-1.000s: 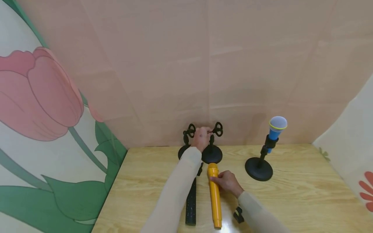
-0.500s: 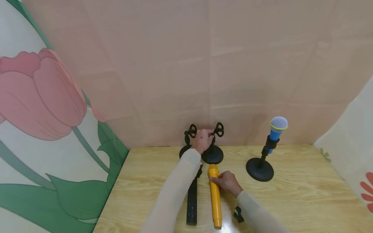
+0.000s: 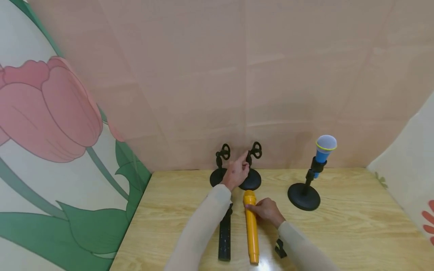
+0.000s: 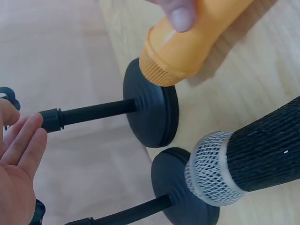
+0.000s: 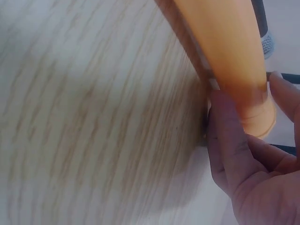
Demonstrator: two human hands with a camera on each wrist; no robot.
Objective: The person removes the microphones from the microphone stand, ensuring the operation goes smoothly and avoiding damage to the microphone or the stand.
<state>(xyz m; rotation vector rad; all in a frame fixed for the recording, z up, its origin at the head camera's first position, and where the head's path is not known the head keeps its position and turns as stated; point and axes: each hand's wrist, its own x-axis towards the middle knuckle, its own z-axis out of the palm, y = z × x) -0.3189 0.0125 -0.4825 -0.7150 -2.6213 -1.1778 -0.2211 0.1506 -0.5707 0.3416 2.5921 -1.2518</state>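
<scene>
My right hand [image 3: 269, 211] holds an orange microphone [image 3: 251, 235] just below its head, thumb on one side and fingers on the other. The right wrist view shows those fingers [image 5: 229, 140] along the orange body. My left hand [image 3: 236, 171] is at the right of two black microphone stands, index finger extended toward its upper stem below the ring-shaped clip [image 3: 257, 149]. In the left wrist view its fingers [image 4: 29, 145] are fairly straight beside the stem [image 4: 96, 114]. A black microphone [image 3: 224, 239] with a silver mesh head [image 4: 211, 171] lies left of the orange one, partly behind my left sleeve.
The other black stand [image 3: 217, 176] is at the left, near the wall. Farther right, a third stand [image 3: 304, 197] bears a blue microphone [image 3: 320, 156]. A small black object [image 3: 280, 248] lies by my right sleeve. The peach-covered wall [image 3: 190, 113] borders the table's [image 3: 356, 226] back edge.
My left hand has come down and back from between the two clips, and its index finger now points out. The right hand stays on the orange microphone.
</scene>
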